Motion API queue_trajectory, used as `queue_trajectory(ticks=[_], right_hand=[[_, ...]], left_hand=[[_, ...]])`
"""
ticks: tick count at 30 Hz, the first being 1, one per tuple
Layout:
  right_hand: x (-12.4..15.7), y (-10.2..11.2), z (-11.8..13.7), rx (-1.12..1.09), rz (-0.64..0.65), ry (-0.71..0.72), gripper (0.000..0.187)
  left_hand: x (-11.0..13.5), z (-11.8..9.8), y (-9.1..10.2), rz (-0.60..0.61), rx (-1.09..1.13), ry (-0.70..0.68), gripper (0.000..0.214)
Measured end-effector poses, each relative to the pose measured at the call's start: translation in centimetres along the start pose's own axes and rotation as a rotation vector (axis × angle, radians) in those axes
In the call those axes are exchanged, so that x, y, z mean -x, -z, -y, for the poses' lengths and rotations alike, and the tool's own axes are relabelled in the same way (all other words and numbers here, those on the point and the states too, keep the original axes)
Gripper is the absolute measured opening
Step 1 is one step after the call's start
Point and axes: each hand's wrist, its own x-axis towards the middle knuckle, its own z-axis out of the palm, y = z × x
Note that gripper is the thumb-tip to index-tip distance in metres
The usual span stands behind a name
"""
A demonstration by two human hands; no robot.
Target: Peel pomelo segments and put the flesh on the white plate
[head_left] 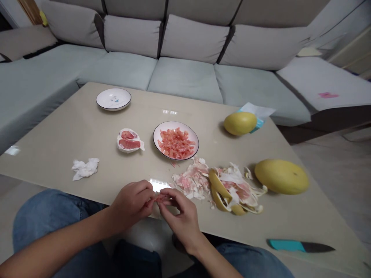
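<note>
Both hands meet just over the table's near edge, fingertips pinching a small piece of pink pomelo flesh (160, 197). My left hand (133, 202) is closed on one side of it, the fingers curled and partly hiding it. From the other side my right hand (180, 217) grips it between thumb and fingers. Beyond them stands a white plate (193, 138) heaped with pink pomelo pulp (176, 143). To its left sits a peeled pomelo chunk (129, 140) with red flesh in white membrane. Torn membrane scraps (191, 180) lie right of my hands.
Thick yellow peel (219, 186) lies among the scraps. Two whole pomelos (281, 176) stand at the right, one by a tissue pack (259, 116). A knife (300, 246) with a teal handle lies near the front right edge. Crumpled tissue (85, 168) and another plate (113, 99) are left.
</note>
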Motion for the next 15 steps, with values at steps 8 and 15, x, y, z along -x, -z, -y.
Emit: queue_trajectory(ticks=[8, 15], right_hand=[[-0.6, 0.31, 0.14, -0.217, -0.061, -0.155, 0.022], [-1.02, 0.65, 0.1, -0.439, -0.047, -0.295, 0.03]], left_hand=[[-0.17, -0.02, -0.03, -0.059, 0.181, 0.052, 0.013], [-0.1, 0.09, 0.08, -0.062, 0.311, 0.137, 0.013]])
